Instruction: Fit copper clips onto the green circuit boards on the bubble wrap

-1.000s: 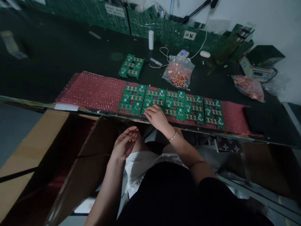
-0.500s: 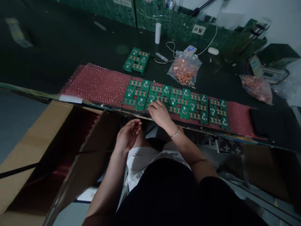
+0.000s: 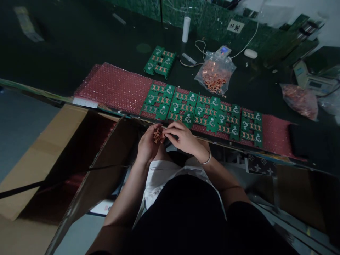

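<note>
My left hand [image 3: 148, 143] is cupped around a small heap of copper pieces [image 3: 158, 136] in front of the table edge. The fingertips of my right hand [image 3: 183, 137] pinch together at the right side of that heap; whether a piece is between them is too small to tell. Just beyond my hands, several green circuit boards [image 3: 182, 106] lie in a row on red bubble wrap [image 3: 119, 85]. Copper pieces sit in rows on the boards. The lower left row of the leftmost board [image 3: 158, 100] looks grey rather than copper.
Farther back are a stack of green boards [image 3: 160, 61], an open clear bag of copper pieces [image 3: 215, 74] and a white cylinder [image 3: 186, 30]. Another copper-filled bag [image 3: 299, 101] lies at right. An open cardboard box [image 3: 106, 141] stands below the table's left edge.
My right hand has moved back from the second board to the copper pieces in my left hand. My left hand has come slightly up and right. The view has shifted a little.
</note>
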Demonstrator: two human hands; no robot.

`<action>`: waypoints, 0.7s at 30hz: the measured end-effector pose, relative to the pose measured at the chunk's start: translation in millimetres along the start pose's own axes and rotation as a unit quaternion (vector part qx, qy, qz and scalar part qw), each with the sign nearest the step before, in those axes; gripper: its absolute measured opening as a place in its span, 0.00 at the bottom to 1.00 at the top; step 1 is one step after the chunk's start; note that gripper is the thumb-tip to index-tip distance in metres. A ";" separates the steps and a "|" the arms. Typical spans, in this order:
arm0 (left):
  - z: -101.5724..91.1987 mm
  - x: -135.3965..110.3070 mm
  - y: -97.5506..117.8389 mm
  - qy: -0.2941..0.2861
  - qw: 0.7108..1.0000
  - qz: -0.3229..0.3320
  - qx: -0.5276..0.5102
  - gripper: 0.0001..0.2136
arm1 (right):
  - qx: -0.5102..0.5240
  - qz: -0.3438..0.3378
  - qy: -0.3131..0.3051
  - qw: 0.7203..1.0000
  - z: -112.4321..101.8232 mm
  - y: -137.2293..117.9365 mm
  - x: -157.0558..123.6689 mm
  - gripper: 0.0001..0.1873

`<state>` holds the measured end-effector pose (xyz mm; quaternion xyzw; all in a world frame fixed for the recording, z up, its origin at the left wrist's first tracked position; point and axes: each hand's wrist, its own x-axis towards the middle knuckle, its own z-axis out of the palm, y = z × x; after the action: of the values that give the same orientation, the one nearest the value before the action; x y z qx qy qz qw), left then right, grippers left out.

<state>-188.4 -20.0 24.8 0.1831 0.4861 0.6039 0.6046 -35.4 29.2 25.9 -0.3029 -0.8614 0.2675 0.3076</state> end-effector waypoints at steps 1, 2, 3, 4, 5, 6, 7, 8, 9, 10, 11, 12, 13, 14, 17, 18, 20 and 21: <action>-0.4 0.0 -0.5 0.000 1.000 -0.003 0.001 0.12 | -0.002 -0.001 -0.002 1.000 -0.6 0.3 -0.4 0.10; -0.9 0.2 -1.0 0.001 1.000 -0.005 0.001 0.12 | -0.002 -0.005 -0.003 1.000 -1.3 0.6 -0.7 0.10; -1.3 0.4 -1.7 0.002 1.000 -0.005 0.000 0.12 | 0.001 -0.012 -0.003 1.000 -2.0 0.7 -0.9 0.10; -1.6 0.7 -2.6 0.002 1.000 -0.004 -0.002 0.12 | 0.006 -0.019 -0.003 1.000 -2.7 0.5 -1.2 0.10; -1.8 1.1 -3.5 0.001 1.000 -0.002 -0.004 0.12 | 0.012 -0.025 -0.002 1.000 -3.3 0.0 -1.5 0.10; -2.0 1.3 -4.5 -0.001 1.000 0.001 -0.006 0.11 | 0.016 -0.028 -0.002 0.999 -3.7 -0.5 -1.8 0.09; -2.0 1.3 -5.4 -0.003 1.000 0.004 -0.008 0.11 | 0.017 -0.028 -0.002 0.999 -4.0 -1.0 -2.0 0.09; -1.9 1.2 -6.1 -0.003 1.000 0.007 -0.008 0.11 | 0.013 -0.025 -0.004 1.000 -4.1 -1.3 -2.3 0.10; -1.6 0.9 -6.5 -0.002 1.000 0.010 -0.007 0.11 | 0.007 -0.021 -0.007 1.000 -4.1 -1.4 -2.4 0.11; -1.0 0.4 -6.7 -0.001 1.000 0.012 -0.006 0.11 | 0.001 -0.018 -0.010 1.000 -3.9 -1.3 -2.4 0.11; -0.2 -0.2 -6.6 0.000 1.000 0.011 -0.006 0.10 | -0.003 -0.016 -0.012 1.000 -3.8 -1.2 -2.4 0.10; 0.7 -0.7 -6.3 0.000 1.000 0.009 -0.006 0.10 | -0.004 -0.015 -0.014 1.000 -3.8 -1.0 -2.3 0.09; 1.9 -1.3 -6.1 -0.001 1.000 0.004 -0.011 0.09 | -0.002 -0.014 -0.014 1.000 -3.9 -0.9 -2.0 0.08; 3.2 -1.7 -5.9 -0.002 1.000 -0.002 -0.019 0.08 | 0.004 -0.013 -0.014 1.000 -4.3 -1.0 -1.7 0.08; 6.7 -2.5 -6.6 -0.007 0.998 -0.036 -0.058 0.08 | 0.044 -0.005 0.002 0.999 -7.2 -1.3 0.0 0.08; 7.4 -2.7 -7.2 -0.008 0.996 -0.048 -0.068 0.09 | 0.066 -0.001 0.012 0.998 -8.5 -0.9 0.8 0.09; 8.1 -3.3 -8.1 -0.026 0.994 -0.075 -0.070 0.10 | 0.113 0.006 0.030 0.993 -11.1 1.3 2.3 0.09; 8.2 -3.8 -8.1 -0.041 0.993 -0.087 -0.064 0.11 | 0.132 0.009 0.035 0.991 -12.1 3.1 2.9 0.09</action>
<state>-176.5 -22.1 23.5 0.1255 0.4351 0.5714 0.6844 -27.8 36.6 33.1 -0.2767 -0.8044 0.3709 0.3726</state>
